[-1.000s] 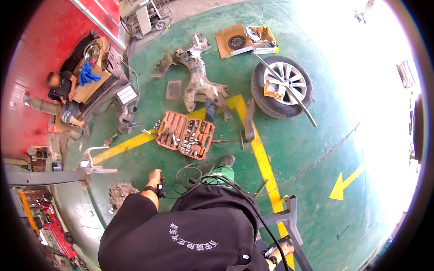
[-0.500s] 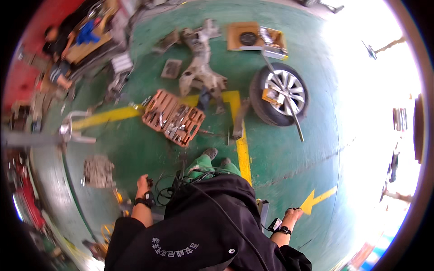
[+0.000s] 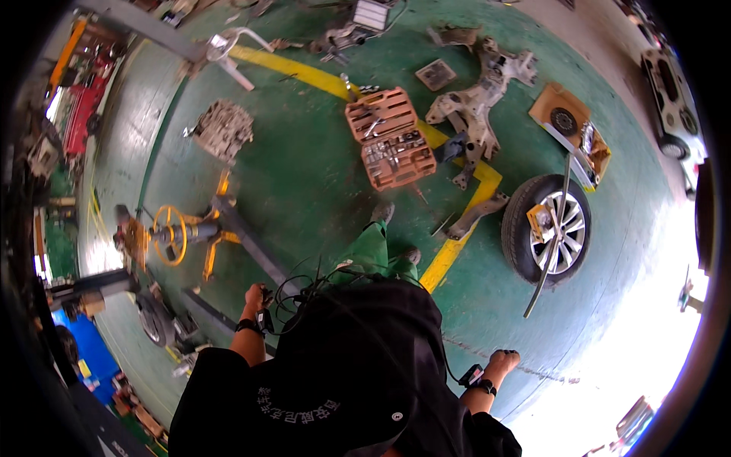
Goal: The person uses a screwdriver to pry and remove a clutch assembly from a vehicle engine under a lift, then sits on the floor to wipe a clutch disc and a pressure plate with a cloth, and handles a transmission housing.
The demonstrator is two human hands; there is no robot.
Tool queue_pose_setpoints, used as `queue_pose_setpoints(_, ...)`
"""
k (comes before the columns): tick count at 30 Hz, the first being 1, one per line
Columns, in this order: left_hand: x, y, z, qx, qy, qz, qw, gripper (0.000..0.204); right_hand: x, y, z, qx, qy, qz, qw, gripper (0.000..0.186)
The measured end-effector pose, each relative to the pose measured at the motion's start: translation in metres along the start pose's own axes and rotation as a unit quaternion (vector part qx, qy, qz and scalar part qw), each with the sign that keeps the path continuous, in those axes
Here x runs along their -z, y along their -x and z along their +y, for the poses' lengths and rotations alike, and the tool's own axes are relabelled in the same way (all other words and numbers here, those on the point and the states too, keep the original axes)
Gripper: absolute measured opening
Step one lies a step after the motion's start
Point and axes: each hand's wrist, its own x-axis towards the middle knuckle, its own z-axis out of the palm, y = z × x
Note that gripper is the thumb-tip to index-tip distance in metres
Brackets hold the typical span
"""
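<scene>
My left hand (image 3: 256,298), with a dark wrist device, is closed at the lower left, near a grey bar (image 3: 263,263) of a yellow stand with a wheel handle (image 3: 174,252). My right hand (image 3: 502,363) is closed at the lower right, held out above the green floor, also with a wrist device. I cannot make out whether either hand holds anything; small dark pieces show at the fingers. Black cables (image 3: 301,278) loop over my waist beside the left hand. In front of my feet lies an open orange socket case (image 3: 397,160).
Around lie a wheel (image 3: 521,263) with a bar across it, a subframe (image 3: 478,107), a boxed disc (image 3: 563,120), a long metal plate (image 3: 476,215) and a cast housing (image 3: 225,129). A lift arm (image 3: 160,30) reaches in at upper left; a car (image 3: 670,103) stands far right.
The view has swung left, bringing the yellow stand in and the seated person out of sight. My right hand has moved up, away from the grey metal frame it was beside a second ago.
</scene>
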Motion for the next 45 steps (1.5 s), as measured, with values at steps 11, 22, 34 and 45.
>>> queue_pose_setpoints(11,0.057,0.012,-0.045,0.036,0.130,0.044,0.990,0.022,-0.107,0.087,0.000,0.418,0.488,-0.109,0.758,0.016)
queue_pose_setpoints(22,0.068,-0.023,0.030,0.056,0.114,0.113,0.985,0.010,-0.204,0.155,0.050,0.214,0.286,-0.198,0.913,0.011)
queue_pose_setpoints(34,0.057,-0.008,0.026,0.012,0.222,0.156,0.963,0.013,-0.283,0.199,0.061,0.475,0.568,-0.220,0.635,0.022)
queue_pose_setpoints(45,-0.009,0.075,-0.155,0.097,0.358,0.210,0.905,0.014,-0.485,0.325,0.011,0.462,0.507,-0.396,0.611,0.018)
